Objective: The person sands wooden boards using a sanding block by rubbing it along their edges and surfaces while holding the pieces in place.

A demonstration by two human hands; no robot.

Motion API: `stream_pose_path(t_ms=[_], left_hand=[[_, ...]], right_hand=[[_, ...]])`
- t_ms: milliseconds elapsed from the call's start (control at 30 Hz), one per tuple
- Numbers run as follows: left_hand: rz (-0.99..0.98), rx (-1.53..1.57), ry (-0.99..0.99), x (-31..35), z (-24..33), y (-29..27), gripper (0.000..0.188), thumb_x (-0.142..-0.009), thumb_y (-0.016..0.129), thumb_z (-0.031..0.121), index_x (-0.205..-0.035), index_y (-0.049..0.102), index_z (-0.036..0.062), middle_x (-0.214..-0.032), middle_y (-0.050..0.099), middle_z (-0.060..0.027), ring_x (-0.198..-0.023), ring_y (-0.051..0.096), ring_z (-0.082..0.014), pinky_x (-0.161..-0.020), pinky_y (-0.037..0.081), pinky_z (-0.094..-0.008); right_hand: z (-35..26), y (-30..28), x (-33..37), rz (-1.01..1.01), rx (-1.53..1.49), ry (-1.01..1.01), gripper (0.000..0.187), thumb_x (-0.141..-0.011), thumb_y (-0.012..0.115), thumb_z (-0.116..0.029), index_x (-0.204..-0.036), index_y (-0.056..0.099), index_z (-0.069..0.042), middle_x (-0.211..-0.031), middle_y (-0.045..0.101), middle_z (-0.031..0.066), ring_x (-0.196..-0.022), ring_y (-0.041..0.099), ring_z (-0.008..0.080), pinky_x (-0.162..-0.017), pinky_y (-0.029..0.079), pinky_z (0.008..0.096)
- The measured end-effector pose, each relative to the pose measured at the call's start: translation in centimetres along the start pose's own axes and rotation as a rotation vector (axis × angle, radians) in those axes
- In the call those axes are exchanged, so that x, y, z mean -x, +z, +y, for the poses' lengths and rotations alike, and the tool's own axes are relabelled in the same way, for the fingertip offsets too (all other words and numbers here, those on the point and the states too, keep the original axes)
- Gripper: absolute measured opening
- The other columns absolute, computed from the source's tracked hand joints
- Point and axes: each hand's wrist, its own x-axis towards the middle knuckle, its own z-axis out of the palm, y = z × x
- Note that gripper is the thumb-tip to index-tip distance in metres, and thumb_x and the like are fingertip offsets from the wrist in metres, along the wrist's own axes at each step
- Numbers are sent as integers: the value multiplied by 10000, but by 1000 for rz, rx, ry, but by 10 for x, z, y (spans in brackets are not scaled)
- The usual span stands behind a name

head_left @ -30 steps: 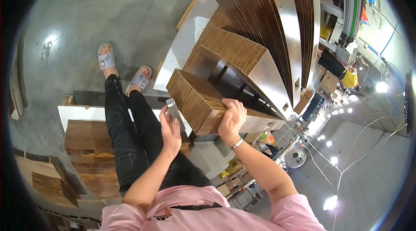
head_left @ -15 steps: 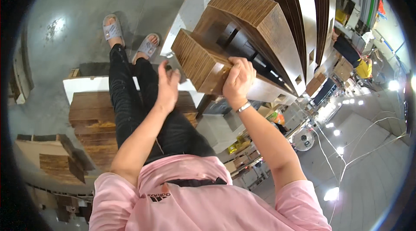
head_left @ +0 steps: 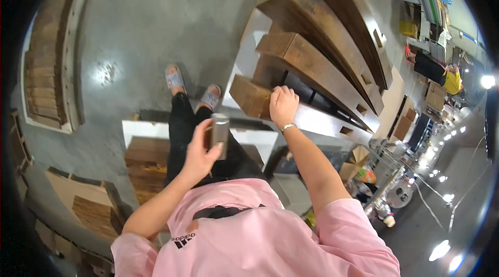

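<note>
Far left of the near wood stack [head_left: 252,97] lies a pile of brown boards [head_left: 44,95]. Nearer, also on its left, the left hand [head_left: 200,147] has its grip closed around a shiny silver thing [head_left: 221,132]. The right hand [head_left: 284,105] touches the near wood stack's edge with bent fingers, but I cannot tell if its grip has hold, and other stacks [head_left: 318,70] stand just past it.

Has right hand [head_left: 284,106] on the nearest wooden panel stack [head_left: 250,98], further stacks [head_left: 304,54] beyond it, metal tool [head_left: 221,132] in left hand [head_left: 198,153], board pile [head_left: 46,77] far left.
</note>
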Motion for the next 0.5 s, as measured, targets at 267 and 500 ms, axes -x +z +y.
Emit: stream_pose_path(t_ms=[267,500], left_hand=[[271,-153,55,51,25,-107,551,-905,530,-9,-1428,362,26,-1306,533,-157,-1139,563,-226,-991,438,-334],[191,-714,78,43,51,-150,485,-919,613,124,-1370,452,48,-969,637,-111,-795,617,-160,-678,517,-303]], right_hand=[[-82,-78,30,36,-304,-545,213,-724,630,-174,-894,650,-46,-1075,600,149,-1015,579,313,-883,460,447],[-58,-75,115,-483,-416,-151,241,-799,593,-195,-940,685,-23,-1002,652,202,-947,654,350,-808,521,463]])
